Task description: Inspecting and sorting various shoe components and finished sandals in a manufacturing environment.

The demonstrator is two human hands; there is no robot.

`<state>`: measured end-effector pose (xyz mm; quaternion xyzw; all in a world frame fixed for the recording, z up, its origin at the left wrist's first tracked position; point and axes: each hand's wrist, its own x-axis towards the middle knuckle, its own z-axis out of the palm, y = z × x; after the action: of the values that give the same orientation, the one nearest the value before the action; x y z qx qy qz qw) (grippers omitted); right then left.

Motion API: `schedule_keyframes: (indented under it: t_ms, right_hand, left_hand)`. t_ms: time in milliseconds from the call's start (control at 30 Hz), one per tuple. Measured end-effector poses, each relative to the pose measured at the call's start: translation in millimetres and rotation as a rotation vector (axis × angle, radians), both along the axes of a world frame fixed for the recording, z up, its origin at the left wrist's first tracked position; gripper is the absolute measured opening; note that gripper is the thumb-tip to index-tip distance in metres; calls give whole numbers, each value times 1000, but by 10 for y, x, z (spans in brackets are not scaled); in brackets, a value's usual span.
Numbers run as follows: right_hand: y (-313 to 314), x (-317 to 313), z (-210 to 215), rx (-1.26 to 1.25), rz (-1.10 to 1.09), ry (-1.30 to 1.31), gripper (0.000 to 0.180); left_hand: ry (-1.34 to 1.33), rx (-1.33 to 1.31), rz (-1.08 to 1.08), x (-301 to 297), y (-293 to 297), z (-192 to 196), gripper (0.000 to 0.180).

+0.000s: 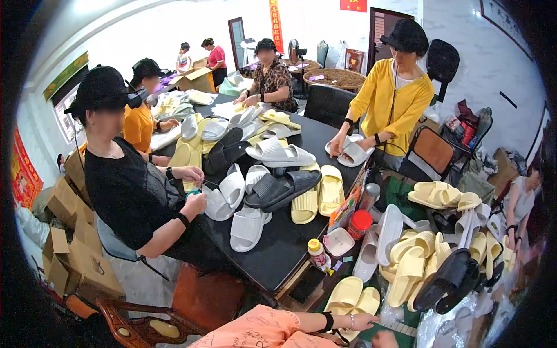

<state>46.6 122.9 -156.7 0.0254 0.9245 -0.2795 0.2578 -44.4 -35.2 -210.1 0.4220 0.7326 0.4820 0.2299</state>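
My left arm, in an orange sleeve with a black wristband and a bead bracelet, comes in along the lower edge. My left hand (363, 321) lies on the heel end of a pair of yellow slippers (348, 294) below the table's near corner, its fingers curled on one slipper. Only a small part of my right hand (384, 340) shows at the very bottom edge, right beside the left hand; its fingers are hidden.
A black table (278, 243) carries white, yellow and black slippers. Several people work around it. A heap of yellow, white and black slippers (429, 261) lies to the right. A red-capped jar (360, 223) and small bottle (317, 253) stand at the near edge. Cardboard boxes (75, 255) and a wooden chair (191, 301) are to the left.
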Motion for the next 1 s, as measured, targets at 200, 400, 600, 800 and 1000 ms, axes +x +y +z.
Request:
schedule_keyframes:
  t_ms: [200, 400, 600, 800, 1000]
  right_hand:
    - [-744, -765, 426, 118, -45, 263, 18]
    - [-1008, -806, 248, -233, -407, 327, 18]
    - [-1180, -630, -122, -693, -588, 253, 17]
    - [-1195, -626, -384, -722, -680, 323, 11]
    - [-1437, -1031, -10, -1088, -803, 317, 17]
  left_hand:
    - [-314, -142, 226, -134, -436, -127, 22]
    - [-668, 96, 374, -220, -688, 134, 16]
    - [-666, 58, 498, -186, -901, 276, 16]
    - [-615, -80, 313, -256, -943, 129, 17]
    - [-431, -154, 422, -676, -1322, 426, 23]
